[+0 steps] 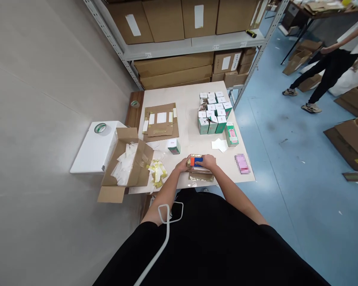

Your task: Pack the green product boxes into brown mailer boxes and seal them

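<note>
the right hand is clamped on a blue-and-orange tool, long axis running left toward the left hand, which touches the cardboard package underneath, grip unclear, near the surface's front edge.

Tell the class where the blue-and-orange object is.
The blue-and-orange object is in the right hand, beside the left hand, just right of centre in the head view, above cardboard near the front of the table.

Before me, table; behind it, shelving. On table: cardboard far left, small boxes clustered far right, paper pieces beyond my right hand. Open carton at my left, loose material inside.
</note>
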The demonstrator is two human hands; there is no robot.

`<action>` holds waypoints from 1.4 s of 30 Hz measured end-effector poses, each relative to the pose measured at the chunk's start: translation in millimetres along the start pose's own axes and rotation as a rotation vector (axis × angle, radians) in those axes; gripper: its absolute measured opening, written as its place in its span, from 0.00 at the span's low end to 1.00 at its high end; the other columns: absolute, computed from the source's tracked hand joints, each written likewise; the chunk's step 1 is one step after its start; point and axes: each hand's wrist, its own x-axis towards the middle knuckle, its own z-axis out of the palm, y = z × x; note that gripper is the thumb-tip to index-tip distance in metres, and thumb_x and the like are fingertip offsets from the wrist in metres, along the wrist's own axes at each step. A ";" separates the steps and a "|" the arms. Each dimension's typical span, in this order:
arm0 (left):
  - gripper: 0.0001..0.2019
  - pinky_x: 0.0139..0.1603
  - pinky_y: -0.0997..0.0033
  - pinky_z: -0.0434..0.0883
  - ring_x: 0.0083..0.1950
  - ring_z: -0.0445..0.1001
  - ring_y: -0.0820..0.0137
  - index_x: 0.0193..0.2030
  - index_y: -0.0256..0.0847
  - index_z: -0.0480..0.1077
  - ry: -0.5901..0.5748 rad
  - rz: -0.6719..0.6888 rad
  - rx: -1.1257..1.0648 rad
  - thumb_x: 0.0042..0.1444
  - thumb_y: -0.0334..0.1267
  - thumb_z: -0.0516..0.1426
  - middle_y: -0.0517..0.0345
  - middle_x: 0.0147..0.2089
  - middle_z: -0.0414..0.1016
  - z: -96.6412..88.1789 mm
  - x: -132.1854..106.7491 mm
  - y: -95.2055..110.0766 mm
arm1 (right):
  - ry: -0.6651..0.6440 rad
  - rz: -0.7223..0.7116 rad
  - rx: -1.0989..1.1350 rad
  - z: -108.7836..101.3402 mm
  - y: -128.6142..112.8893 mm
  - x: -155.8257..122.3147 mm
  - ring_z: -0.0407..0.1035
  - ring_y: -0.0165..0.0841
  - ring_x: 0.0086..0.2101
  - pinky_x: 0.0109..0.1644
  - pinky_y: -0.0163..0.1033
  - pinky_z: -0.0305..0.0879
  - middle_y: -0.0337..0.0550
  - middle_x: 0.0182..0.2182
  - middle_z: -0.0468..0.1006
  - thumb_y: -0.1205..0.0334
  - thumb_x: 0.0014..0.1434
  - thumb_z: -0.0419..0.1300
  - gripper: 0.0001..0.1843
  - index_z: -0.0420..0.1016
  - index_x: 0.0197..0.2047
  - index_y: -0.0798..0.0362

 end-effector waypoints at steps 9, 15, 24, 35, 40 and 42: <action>0.55 0.65 0.67 0.68 0.66 0.74 0.53 0.70 0.46 0.69 -0.133 0.035 0.163 0.28 0.29 0.77 0.52 0.61 0.79 -0.8 2.4 2.3 | -0.020 0.066 -0.025 -8.9 24.2 -10.0 0.78 0.45 0.48 0.47 0.38 0.70 0.57 0.49 0.84 0.29 0.60 0.63 0.35 0.83 0.50 0.54; 0.60 0.67 0.65 0.66 0.68 0.72 0.51 0.74 0.46 0.64 -0.143 0.029 0.244 0.29 0.35 0.79 0.50 0.63 0.78 -3.9 0.6 9.4 | -0.012 0.121 -0.019 -19.3 71.6 -27.2 0.78 0.44 0.47 0.44 0.37 0.69 0.54 0.47 0.84 0.28 0.60 0.63 0.35 0.83 0.50 0.53; 0.65 0.68 0.63 0.66 0.68 0.72 0.50 0.79 0.51 0.55 -0.205 0.020 0.365 0.33 0.43 0.78 0.52 0.66 0.76 -5.2 -2.6 15.8 | 0.011 0.195 -0.020 -30.4 131.0 -46.6 0.78 0.45 0.46 0.41 0.38 0.67 0.54 0.45 0.85 0.28 0.58 0.65 0.34 0.85 0.45 0.53; 0.65 0.69 0.60 0.65 0.72 0.68 0.46 0.79 0.50 0.55 -0.214 0.012 0.445 0.32 0.47 0.79 0.49 0.71 0.72 -7.9 6.5 9.1 | 0.002 0.323 -0.004 -40.7 198.4 -61.8 0.78 0.43 0.46 0.41 0.37 0.68 0.51 0.45 0.84 0.31 0.56 0.68 0.31 0.84 0.44 0.52; 0.69 0.69 0.58 0.66 0.70 0.70 0.46 0.80 0.50 0.53 -0.208 0.004 0.447 0.31 0.50 0.79 0.47 0.69 0.73 -7.9 6.9 9.8 | -0.009 0.341 0.021 -33.3 199.9 -57.2 0.78 0.44 0.46 0.42 0.38 0.70 0.53 0.45 0.84 0.34 0.56 0.69 0.30 0.83 0.45 0.54; 0.69 0.69 0.59 0.65 0.70 0.70 0.47 0.81 0.50 0.50 -0.225 -0.001 0.462 0.32 0.51 0.79 0.47 0.71 0.71 -7.1 5.7 12.1 | -0.016 0.349 0.015 -29.8 196.8 -53.4 0.78 0.45 0.47 0.43 0.38 0.71 0.55 0.46 0.84 0.35 0.57 0.69 0.30 0.83 0.46 0.55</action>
